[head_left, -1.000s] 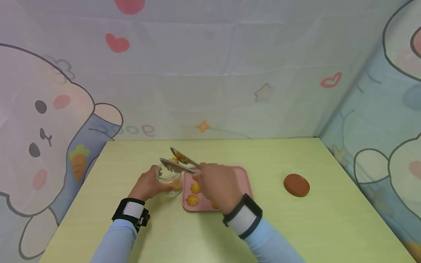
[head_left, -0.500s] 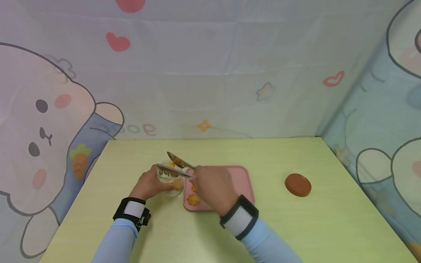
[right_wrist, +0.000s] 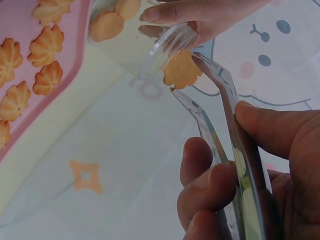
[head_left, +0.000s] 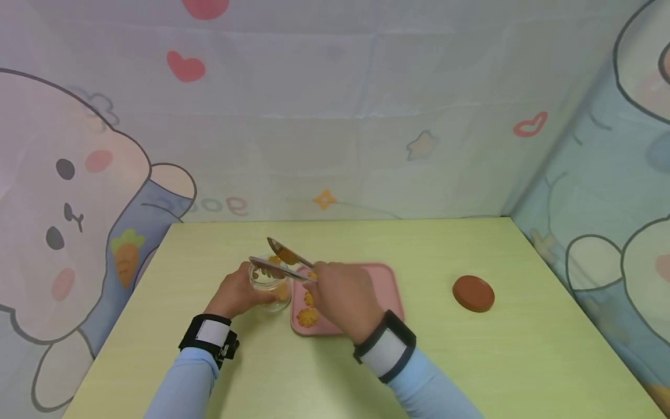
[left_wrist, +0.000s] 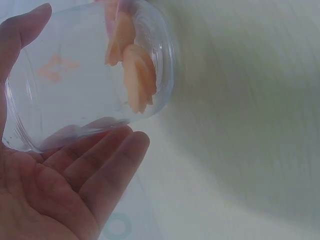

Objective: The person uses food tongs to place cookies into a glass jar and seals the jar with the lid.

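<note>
Lower than 1 second ago, the tips of the metal tongs [right_wrist: 230, 102] now sit at the mouth of the glass jar [head_left: 270, 285], along with the cookie [right_wrist: 182, 71] that was above the rim. Right hand [head_left: 346, 297] grips the tongs, thumb on 1 arm and fingers against the other; the cookie lies between the tips, though I cannot tell whether both press it. Left hand [head_left: 239, 295] holds the jar from its left side, thumb and fingers spread around the clear, plain wall. That cookie is golden, ridged and ruffled at the edge; 2 paler-looking cookies [left_wrist: 139, 77] rest inside near the jar's bottom. Just beside the jar, a pink tray [head_left: 386, 285] with rounded corners bears at least 6 more golden, swirled cookies [right_wrist: 48, 78], browned along the ridges. Farther right, a reddish-brown disc [head_left: 473, 293] lies flat on the pale yellow-green table [head_left: 471, 361]. Behind, the printed backdrop [head_left: 335, 87] shows hearts, a carrot and faint letters, with round o shapes, too pale to read as a word.
</note>
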### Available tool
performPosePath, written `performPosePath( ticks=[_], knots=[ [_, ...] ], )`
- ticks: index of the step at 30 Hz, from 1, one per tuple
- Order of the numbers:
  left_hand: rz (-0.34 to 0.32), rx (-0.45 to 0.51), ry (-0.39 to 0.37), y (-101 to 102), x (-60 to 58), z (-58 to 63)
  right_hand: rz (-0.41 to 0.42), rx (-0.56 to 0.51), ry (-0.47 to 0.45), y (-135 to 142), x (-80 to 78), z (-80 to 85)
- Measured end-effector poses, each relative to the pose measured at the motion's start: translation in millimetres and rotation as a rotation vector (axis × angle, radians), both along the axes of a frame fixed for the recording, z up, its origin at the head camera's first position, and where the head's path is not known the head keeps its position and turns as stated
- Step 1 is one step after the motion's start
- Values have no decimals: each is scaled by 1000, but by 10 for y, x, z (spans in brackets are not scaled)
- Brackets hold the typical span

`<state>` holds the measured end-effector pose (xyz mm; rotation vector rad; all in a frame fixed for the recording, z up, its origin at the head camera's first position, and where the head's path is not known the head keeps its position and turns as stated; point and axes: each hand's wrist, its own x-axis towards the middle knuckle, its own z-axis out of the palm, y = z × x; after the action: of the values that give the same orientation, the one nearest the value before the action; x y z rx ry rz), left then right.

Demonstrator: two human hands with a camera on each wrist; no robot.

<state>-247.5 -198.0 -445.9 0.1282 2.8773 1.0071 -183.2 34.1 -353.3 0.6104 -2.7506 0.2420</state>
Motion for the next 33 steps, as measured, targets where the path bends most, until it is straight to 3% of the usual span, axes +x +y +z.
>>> performPosePath(
  ticks=[18,25,33],
  knots=[
    [4,-24,19,3,-12,-6,-45,-84,-70,123,-2,17],
    [3,-36,28,15,-4,15,-104,-36,14,252,-20,9],
    [0,-35,24,24,20,43,-165,-126,-68,447,-64,15]
  ],
)
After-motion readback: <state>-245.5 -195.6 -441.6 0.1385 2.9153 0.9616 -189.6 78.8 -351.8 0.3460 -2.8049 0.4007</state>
